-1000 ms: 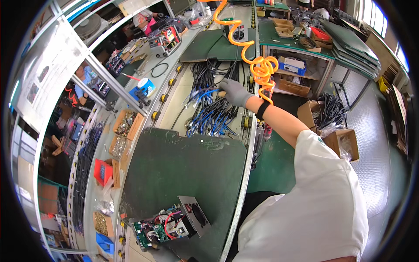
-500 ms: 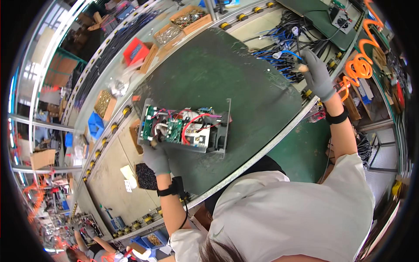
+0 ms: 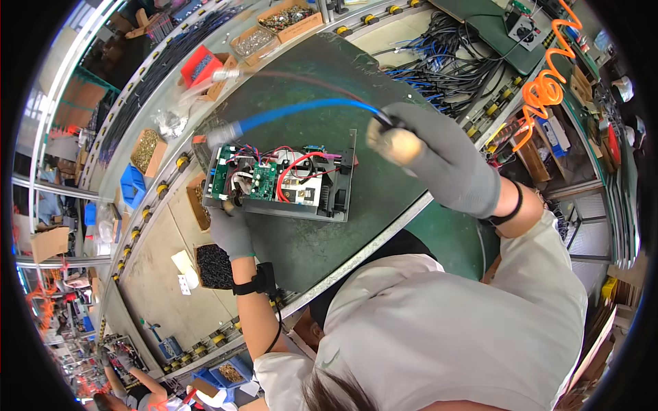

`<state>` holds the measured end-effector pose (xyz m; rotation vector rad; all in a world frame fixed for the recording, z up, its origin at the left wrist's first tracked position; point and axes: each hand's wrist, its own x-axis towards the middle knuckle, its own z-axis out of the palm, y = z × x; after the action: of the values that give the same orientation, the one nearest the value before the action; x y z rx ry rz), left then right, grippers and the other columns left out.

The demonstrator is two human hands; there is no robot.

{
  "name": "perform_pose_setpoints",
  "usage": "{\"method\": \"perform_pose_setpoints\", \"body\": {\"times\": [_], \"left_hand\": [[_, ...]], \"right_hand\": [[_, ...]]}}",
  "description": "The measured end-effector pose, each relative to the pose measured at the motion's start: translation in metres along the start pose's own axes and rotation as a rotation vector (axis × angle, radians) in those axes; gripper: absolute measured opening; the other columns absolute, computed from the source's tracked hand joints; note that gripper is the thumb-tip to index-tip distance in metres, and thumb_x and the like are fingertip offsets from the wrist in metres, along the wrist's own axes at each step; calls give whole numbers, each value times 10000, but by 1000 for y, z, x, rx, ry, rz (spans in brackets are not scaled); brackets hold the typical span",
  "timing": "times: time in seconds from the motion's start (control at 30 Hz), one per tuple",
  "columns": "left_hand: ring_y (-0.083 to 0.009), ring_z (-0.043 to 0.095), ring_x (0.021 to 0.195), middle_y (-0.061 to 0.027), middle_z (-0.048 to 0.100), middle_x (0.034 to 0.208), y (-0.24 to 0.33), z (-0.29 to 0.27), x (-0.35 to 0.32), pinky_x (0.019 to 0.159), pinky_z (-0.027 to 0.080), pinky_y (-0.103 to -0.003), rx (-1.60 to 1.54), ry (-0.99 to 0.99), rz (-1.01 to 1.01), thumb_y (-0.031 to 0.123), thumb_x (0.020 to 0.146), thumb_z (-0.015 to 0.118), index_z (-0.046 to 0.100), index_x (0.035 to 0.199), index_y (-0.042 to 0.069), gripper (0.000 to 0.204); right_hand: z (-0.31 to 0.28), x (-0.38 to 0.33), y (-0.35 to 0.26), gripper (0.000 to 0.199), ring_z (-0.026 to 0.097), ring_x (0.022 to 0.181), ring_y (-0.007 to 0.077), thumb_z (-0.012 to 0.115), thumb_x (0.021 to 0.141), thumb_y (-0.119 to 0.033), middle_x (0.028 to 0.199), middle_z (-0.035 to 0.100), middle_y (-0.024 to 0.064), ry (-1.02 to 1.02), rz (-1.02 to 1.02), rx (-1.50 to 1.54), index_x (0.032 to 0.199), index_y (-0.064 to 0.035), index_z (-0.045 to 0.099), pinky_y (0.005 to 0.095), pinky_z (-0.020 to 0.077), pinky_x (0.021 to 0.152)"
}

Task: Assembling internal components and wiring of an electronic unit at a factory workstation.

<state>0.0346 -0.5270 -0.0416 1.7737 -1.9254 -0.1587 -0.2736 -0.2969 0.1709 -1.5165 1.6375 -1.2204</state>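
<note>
Grey-gloved, your left hand [image 3: 231, 231] is closed on the near-left corner of the open power-supply chassis [image 3: 282, 179], which lies on the dark green mat [image 3: 384, 178] of the surface with its long axis running left to right. Your right hand [image 3: 439, 163] is fisted around a tool handle trailing a blue hose [image 3: 301, 109]. It hangs just right of the chassis, hose arcing over the chassis's far-left corner; the left hand is nearer, touching it.
</note>
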Motion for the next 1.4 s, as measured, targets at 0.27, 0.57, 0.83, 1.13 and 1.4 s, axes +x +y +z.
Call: {"method": "perform_pose_setpoints", "body": {"times": [0.27,0.57,0.83,1.13,1.4], "left_hand": [[-415,687,903,-222,714,1006,-28,5,11,744,526,-498,-188,-49,121,290,965,576,610,1247,65,363],[-284,656,1070,-182,625,1264,37,-108,-48,901,515,-412,-551,264,250,187,952,597,559,1299,59,372],[-242,629,959,-81,648,1040,117,-137,-76,915,458,-419,-129,-187,1143,217,813,653,664,1105,113,310],[-211,578,800,-20,544,807,114,-122,-50,843,456,-416,-10,-307,1059,154,694,706,657,1045,150,354],[-213,590,951,-25,603,965,127,-121,-46,976,420,-442,80,-260,939,172,770,691,656,1127,154,359]], "right_hand": [[64,20,-32,293,656,764,209,548,998,-231,930,682,127,-83,-276,-58,1168,1,603,327,505,687],[-2,-18,4,244,642,791,321,564,861,-55,878,659,144,-81,75,-365,1089,-20,644,372,505,732],[47,-35,29,375,676,845,319,687,808,-101,957,659,119,-459,-74,-444,1171,-86,593,401,539,711],[68,-15,46,424,662,819,288,715,789,-117,941,590,96,-281,-80,-704,1171,-75,536,390,539,636],[88,-10,60,355,666,766,241,674,811,-133,873,598,61,-190,-57,-788,1144,-94,557,359,532,573]]}}
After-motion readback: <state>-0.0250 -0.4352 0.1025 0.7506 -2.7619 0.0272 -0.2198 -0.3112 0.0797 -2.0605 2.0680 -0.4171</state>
